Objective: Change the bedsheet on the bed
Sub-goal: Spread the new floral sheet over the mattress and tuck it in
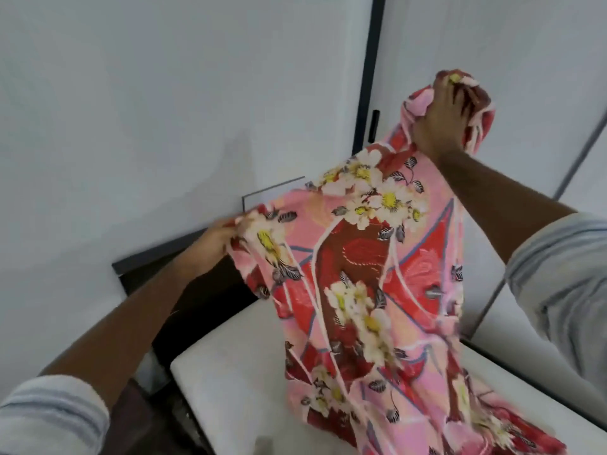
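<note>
A pink and red bedsheet (361, 274) printed with white and yellow flowers hangs in the air over the bare white mattress (226, 382). My right hand (443, 116) is raised high at the upper right and grips a bunched part of the sheet. Lower at centre left, my left hand (213, 239) pinches the sheet's left edge. The cloth stretches between both hands and trails down onto the mattress at the lower right. Both forearms are bare below rolled pale blue sleeves.
A dark bed frame or headboard (170, 257) runs beside the mattress on the left. White wardrobe doors (197, 77) with a dark vertical frame (371, 77) and a small black handle (374, 126) stand close behind. The floor shows dark at the lower left.
</note>
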